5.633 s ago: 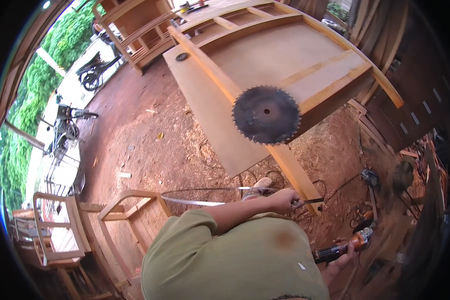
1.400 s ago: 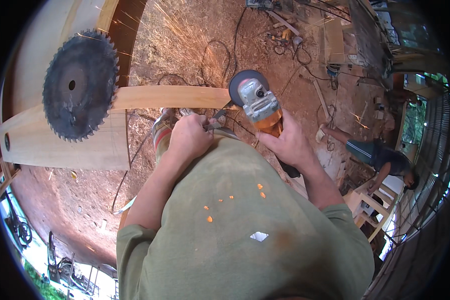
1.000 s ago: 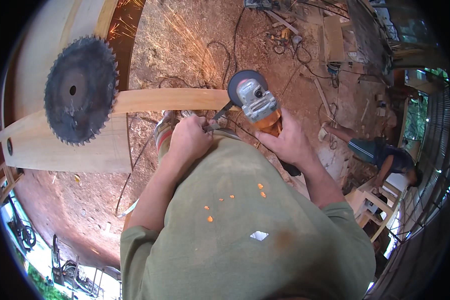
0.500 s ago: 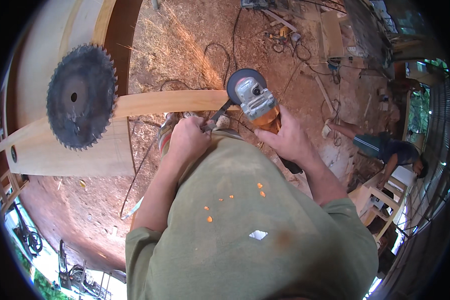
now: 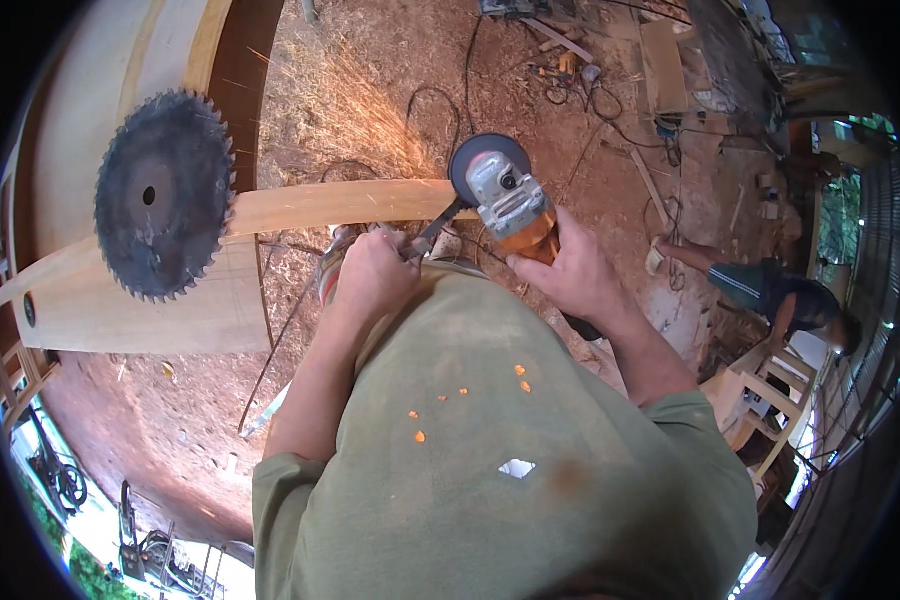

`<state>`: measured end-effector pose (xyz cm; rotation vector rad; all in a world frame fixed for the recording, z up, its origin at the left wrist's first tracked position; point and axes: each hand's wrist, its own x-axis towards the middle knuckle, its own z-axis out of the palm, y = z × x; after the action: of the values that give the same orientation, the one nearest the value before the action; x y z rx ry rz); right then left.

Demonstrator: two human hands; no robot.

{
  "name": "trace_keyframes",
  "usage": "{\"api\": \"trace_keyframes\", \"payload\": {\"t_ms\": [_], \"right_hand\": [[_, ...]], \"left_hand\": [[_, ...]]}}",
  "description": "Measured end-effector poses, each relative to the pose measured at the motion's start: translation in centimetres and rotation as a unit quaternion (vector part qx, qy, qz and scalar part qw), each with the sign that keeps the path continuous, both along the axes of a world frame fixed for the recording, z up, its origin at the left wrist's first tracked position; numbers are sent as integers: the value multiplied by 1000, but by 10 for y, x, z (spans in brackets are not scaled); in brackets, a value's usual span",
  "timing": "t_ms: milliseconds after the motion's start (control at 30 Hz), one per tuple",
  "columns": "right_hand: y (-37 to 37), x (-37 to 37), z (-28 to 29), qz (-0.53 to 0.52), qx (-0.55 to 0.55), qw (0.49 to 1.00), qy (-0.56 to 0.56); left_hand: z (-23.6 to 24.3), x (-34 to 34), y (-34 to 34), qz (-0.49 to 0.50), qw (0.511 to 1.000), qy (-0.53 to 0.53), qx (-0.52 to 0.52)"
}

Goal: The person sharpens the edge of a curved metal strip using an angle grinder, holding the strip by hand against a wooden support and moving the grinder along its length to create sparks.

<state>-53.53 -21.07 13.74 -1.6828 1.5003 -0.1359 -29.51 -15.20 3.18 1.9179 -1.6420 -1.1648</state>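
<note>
Red sawdust-strewn dirt lies underfoot; right hand [image 5: 568, 278] clamps the angle grinder [image 5: 505, 198], left hand [image 5: 372, 280] pinches a thin metal strip [image 5: 432, 232] against its disc (sparks flying). Grinding seems underway; steady pressure comes next.

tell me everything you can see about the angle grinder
The angle grinder has a grey metal head, an orange body and a dark round disc at its far end. The right hand grips the orange body; the left hand holds a thin metal piece at the disc. Sparks spray away up-left over the reddish dirt floor.
</note>
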Motion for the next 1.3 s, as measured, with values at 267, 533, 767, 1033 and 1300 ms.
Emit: {"api": "trace_keyframes", "payload": {"t_ms": [267,533,767,1033,1300], "right_hand": [[0,-1,3,35,-9,998,48],[-1,1,8,40,-23,998,47],[0,-2,6,49,-22,998,40],[0,-1,11,48,-26,998,39],[1,-2,9,56,-25,998,28]], "left_hand": [[5,0,-2,3,999,11,40],[3,-1,-1,1,1000,8,17],[7,-1,-3,1,999,12,38],[7,-2,-4,2,999,11,42],[13,-1,-5,-2,999,10,37]]}}
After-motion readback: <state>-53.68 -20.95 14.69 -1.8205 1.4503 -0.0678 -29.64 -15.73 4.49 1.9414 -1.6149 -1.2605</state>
